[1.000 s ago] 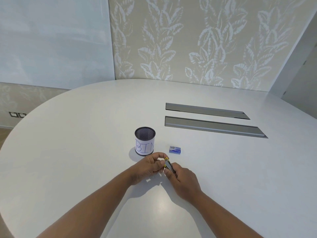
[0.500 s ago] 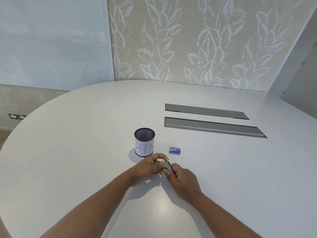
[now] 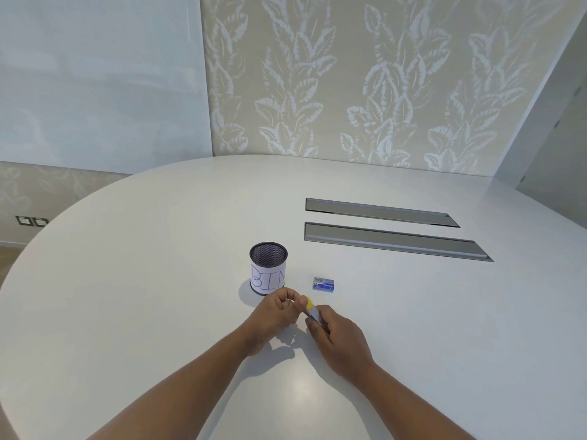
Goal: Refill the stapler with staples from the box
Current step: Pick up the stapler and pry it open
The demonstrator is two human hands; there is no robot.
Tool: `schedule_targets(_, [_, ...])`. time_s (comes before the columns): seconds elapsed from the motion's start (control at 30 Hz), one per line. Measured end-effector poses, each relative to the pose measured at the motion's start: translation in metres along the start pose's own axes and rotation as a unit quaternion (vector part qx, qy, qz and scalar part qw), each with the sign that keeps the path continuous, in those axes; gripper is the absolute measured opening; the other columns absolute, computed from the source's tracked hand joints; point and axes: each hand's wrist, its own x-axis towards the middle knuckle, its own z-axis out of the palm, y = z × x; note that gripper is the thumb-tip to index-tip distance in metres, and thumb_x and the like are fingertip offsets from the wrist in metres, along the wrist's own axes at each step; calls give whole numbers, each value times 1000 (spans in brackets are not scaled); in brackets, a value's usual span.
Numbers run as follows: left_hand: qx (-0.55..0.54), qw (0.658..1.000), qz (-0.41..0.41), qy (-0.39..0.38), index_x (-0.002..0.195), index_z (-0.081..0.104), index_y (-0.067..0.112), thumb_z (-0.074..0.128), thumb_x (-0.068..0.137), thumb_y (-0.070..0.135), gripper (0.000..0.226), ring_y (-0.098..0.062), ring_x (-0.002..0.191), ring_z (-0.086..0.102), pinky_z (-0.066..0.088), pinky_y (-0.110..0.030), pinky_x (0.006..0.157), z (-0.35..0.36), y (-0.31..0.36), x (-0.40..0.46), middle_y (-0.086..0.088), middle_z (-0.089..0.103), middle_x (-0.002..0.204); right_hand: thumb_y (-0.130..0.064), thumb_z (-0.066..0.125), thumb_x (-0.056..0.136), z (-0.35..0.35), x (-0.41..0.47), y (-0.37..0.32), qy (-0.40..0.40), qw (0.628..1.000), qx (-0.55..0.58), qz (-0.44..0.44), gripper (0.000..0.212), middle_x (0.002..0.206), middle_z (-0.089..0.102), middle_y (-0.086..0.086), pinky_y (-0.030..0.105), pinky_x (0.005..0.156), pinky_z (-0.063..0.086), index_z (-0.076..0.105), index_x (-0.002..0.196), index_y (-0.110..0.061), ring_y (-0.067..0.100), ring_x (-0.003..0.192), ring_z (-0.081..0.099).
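White table (image 3: 158,312): mesh bin (image 3: 268,268), closed staple box (image 3: 323,285) beside

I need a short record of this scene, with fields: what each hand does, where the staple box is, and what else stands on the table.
left hand: pinches the yellow end of the stapler
right hand: grips the stapler body
staple box: lies on the table, untouched, beyond the hands
mesh cup: upright, labelled BIN, left of the box
stapler loaded: cannot tell
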Motion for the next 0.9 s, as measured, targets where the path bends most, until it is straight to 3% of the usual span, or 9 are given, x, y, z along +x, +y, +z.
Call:
schedule_targets(0.13, [5, 1000, -3, 4, 88, 61, 19, 54, 99, 46, 30, -8, 55, 40, 35, -14, 52, 2, 1, 1, 2, 56, 63, -65, 32, 97, -2, -2, -2, -1, 1000, 23, -1, 43, 66, 53, -7, 32, 54, 37, 42, 84, -26, 19, 65, 51])
schedule_targets(0.27, [58, 998, -7, 6, 89, 61, 12, 51, 99, 47, 38, -8, 55, 39, 34, -18, 55, 7, -2, 0, 5, 55, 62, -67, 34, 95, -2, -3, -5, 3, 997, 69, 16, 45, 62, 53, -14, 31, 52, 34, 41, 78, -26, 14, 56, 44])
schedule_targets(0.33, [70, 997, -3, 15, 85, 59, 12, 51, 99, 51, 42, -8, 55, 39, 33, -22, 57, 10, -3, 0, 6, 52, 61, -62, 41, 95, -2, -2, -8, -2, 993, 110, 39, 38, 61, 54, -12, 32, 53, 38, 45, 79, -28, 9, 55, 45])
schedule_targets(0.4, [79, 997, 2, 26, 77, 58, 19, 52, 97, 55, 42, -10, 56, 38, 33, -22, 57, 12, -2, -1, 7, 52, 59, -50, 48, 97, -2, 0, -12, -7, 982, 173, 75, 24, 67, 62, -6, 40, 61, 49, 53, 87, -29, 12, 62, 59])
schedule_targets(0.47, [84, 996, 7, 34, 71, 54, 26, 52, 96, 59, 42, -11, 57, 39, 34, -23, 56, 13, -1, -2, 6, 52, 60, -40, 51, 100, -3, 1, -19, -13, 964, 247, 101, 8, 73, 70, 0, 37, 65, 54, 58, 98, -36, 12, 67, 65])
schedule_targets(0.57, [76, 996, 13, 37, 68, 53, 26, 53, 95, 60, 44, -12, 56, 38, 33, -22, 55, 13, 0, -3, 4, 52, 59, -54, 47, 95, -9, 4, -30, -36, 924, 350, 150, 14, 72, 70, 3, 23, 60, 53, 58, 99, -45, 15, 65, 62])
schedule_targets(0.73, [38, 998, 35, 27, 72, 63, 24, 65, 91, 53, 35, -7, 53, 37, 32, -19, 52, 12, 1, -4, 11, 48, 57, -65, 41, 100, -19, 17, -36, -104, 800, 490, 329, 55, 70, 65, 12, 28, 53, 48, 65, 106, -16, 23, 52, 54])
schedule_targets(0.9, [56, 996, 65, 18, 76, 60, 19, 72, 93, 32, 24, -5, 51, 39, 35, -11, 51, 12, -4, -5, 7, 49, 58, -63, 43, 99, -25, 25, -29, -151, 716, 559, 389, 53, 72, 60, 8, 26, 51, 43, 68, 100, -16, 19, 52, 50])
